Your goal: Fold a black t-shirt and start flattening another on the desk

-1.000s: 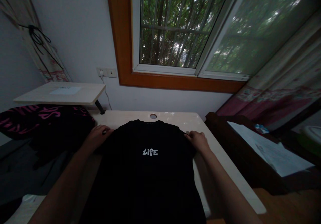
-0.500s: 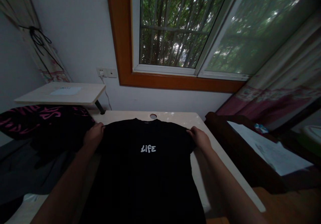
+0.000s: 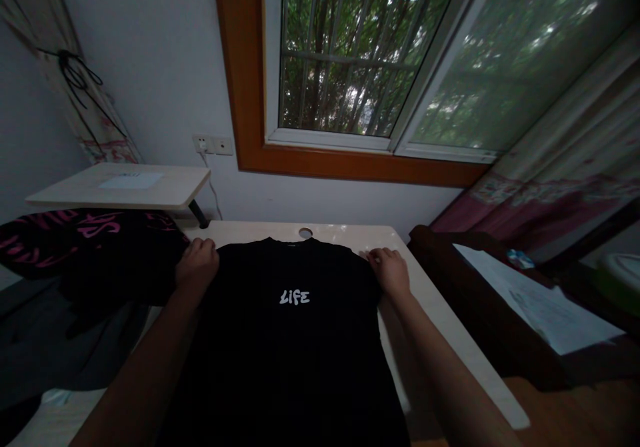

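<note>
A black T-shirt [image 3: 290,347] with white "LIFE" lettering lies front up on a pale wooden table [image 3: 440,307], its collar towards the wall. My left hand [image 3: 196,265] is closed on the shirt's left shoulder. At the right shoulder, my right hand [image 3: 389,268] rests with fingers curled on the cloth. Both forearms run along the shirt's sides.
A heap of black clothes with pink lettering [image 3: 85,247] lies left of the shirt. A raised shelf [image 3: 120,187] stands at the back left. A cable hole [image 3: 305,233] sits near the table's far edge. A dark cabinet with papers [image 3: 540,307] stands to the right.
Both hands have drawn the shoulders a little inward and towards the wall. The shirt lies narrower and flatter than a second ago.
</note>
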Demonstrator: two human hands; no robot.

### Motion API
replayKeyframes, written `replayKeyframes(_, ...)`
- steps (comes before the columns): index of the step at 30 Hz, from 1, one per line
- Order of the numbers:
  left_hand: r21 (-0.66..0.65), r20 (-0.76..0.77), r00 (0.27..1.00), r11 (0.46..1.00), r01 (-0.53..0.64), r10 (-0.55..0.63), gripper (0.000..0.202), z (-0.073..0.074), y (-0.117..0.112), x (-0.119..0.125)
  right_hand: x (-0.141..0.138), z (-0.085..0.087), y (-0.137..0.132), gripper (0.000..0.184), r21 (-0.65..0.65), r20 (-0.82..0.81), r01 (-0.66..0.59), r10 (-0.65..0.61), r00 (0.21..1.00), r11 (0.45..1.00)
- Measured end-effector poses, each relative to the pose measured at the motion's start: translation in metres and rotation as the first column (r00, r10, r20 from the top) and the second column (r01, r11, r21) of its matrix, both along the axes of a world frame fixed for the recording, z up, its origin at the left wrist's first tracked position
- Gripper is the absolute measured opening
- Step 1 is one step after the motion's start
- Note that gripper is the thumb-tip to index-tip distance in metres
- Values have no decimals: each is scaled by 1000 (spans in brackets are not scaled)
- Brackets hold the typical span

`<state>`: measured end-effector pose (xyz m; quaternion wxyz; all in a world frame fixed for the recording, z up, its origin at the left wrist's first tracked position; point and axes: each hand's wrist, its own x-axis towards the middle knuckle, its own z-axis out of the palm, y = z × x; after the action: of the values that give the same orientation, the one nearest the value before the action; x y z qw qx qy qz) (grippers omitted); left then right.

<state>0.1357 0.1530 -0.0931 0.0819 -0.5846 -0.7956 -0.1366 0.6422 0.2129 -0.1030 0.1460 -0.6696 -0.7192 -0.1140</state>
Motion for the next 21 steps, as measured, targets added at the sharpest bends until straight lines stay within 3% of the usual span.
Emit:
replayKeyframes(3, 158, -47, 986, 974, 165, -160, 29, 9, 2, 31, -35, 14, -3, 32, 11, -45, -140, 140, 989, 990)
replayKeyframes(5, 168, -34, 949, 934, 314, -313, 30, 9, 3, 59, -63, 21, -5, 30, -16, -62, -236, 235, 970, 972)
replayKeyframes(8, 104, 5, 863, 859, 502, -505, 33, -5, 4, 101, -106, 19, -11, 31, -88, -92, -379, 371, 924, 921)
replayKeyframes(11, 39, 21, 852, 852, 521, -522, 41, -30, 5, 125, -138, -1, -20, 40, -146, -118, -471, 457, 882, 870)
replayKeyframes(15, 18, 13, 886, 886, 464, -464, 53, -54, 11, 122, -147, -32, -20, 57, -140, -125, -503, 489, 863, 853)
replayKeyframes(18, -17, 15, 897, 896, 443, -443, 56, -58, 19, 106, -137, -42, -10, 60, -140, -141, -463, 445, 884, 875)
replayKeyframes(21, -29, 20, 914, 914, 405, -405, 57, -55, 26, 96, -128, -41, 0, 57, -147, -141, -429, 410, 901, 891)
